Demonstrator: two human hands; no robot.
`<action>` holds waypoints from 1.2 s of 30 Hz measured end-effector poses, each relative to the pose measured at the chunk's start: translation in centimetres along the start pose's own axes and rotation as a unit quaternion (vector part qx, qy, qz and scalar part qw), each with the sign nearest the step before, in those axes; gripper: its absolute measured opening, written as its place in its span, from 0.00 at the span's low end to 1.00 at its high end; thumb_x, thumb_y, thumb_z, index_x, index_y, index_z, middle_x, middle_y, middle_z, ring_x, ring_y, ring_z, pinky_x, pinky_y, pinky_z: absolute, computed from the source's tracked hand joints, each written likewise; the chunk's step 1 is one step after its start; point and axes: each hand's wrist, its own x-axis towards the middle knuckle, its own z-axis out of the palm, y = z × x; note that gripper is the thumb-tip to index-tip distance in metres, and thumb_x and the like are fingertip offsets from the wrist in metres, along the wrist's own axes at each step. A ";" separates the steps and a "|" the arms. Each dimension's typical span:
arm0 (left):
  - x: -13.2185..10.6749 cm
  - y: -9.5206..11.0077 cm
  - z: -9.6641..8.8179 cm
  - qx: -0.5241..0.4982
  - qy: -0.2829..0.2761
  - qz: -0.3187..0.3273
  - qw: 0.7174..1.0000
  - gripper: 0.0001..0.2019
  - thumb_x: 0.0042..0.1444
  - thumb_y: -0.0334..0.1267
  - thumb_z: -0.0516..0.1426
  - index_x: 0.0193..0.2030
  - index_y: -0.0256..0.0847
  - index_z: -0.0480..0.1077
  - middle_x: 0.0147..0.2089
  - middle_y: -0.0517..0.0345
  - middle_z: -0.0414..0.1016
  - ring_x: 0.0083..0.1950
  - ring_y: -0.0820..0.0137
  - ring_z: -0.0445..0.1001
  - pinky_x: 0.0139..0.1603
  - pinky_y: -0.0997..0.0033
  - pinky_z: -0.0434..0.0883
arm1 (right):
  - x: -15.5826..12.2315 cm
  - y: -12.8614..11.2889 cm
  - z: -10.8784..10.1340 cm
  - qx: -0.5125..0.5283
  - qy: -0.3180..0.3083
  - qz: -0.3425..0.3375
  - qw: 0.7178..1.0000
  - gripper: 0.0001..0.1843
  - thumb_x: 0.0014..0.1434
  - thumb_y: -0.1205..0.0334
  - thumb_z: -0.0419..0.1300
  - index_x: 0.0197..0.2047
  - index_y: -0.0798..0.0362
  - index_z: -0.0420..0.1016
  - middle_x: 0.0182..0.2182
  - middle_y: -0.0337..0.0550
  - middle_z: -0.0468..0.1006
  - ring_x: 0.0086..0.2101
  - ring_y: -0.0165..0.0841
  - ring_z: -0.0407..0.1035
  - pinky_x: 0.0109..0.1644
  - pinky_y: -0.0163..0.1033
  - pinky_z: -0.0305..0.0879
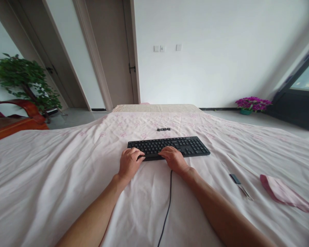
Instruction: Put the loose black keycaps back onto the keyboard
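A black keyboard point(192, 145) lies on the pink-patterned cloth, its cable running toward me. My left hand point(130, 160) is closed at its near left part, with the thumb along the front rows and the other fingers curled at the left end. My right hand point(174, 158) is closed on the near edge around the middle, its thumb and fingertips near the space bar area. The undersides of the fingers are hidden. Just beyond the keyboard sit several loose black keycaps point(163, 129) in a row.
To the right rests a wire keycap puller point(235, 179) with a dark handle. Farther right is a crumpled pink cloth point(284, 193). The black cable point(167, 212) runs between my forearms. The tablecloth point(74, 178) has loose folds. A wooden chair point(18, 116) stands at the left.
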 end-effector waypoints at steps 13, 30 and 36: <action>0.0 -0.2 0.0 0.007 -0.017 0.022 1.000 0.04 0.55 0.38 0.59 0.35 0.47 0.76 0.38 0.57 0.74 0.44 0.66 0.69 0.51 0.60 0.63 | 0.1 0.0 -0.2 0.004 -0.005 0.004 1.000 0.12 0.61 0.67 0.55 0.40 0.47 0.79 0.38 0.41 0.78 0.39 0.31 0.70 0.44 0.36 0.66; -0.1 -0.3 0.1 0.001 -0.009 0.018 1.000 0.03 0.54 0.38 0.60 0.35 0.47 0.75 0.39 0.58 0.74 0.44 0.66 0.69 0.52 0.60 0.62 | 0.5 0.2 0.0 0.049 0.029 0.012 0.998 0.12 0.61 0.68 0.54 0.40 0.48 0.79 0.39 0.42 0.78 0.40 0.31 0.71 0.46 0.36 0.67; 0.0 -0.5 0.0 -0.006 -0.005 0.003 1.000 0.04 0.54 0.38 0.60 0.36 0.46 0.75 0.42 0.57 0.74 0.45 0.65 0.70 0.51 0.60 0.64 | 0.6 0.0 0.0 0.054 0.033 0.006 0.998 0.12 0.61 0.67 0.54 0.40 0.48 0.79 0.40 0.42 0.78 0.41 0.31 0.71 0.46 0.36 0.68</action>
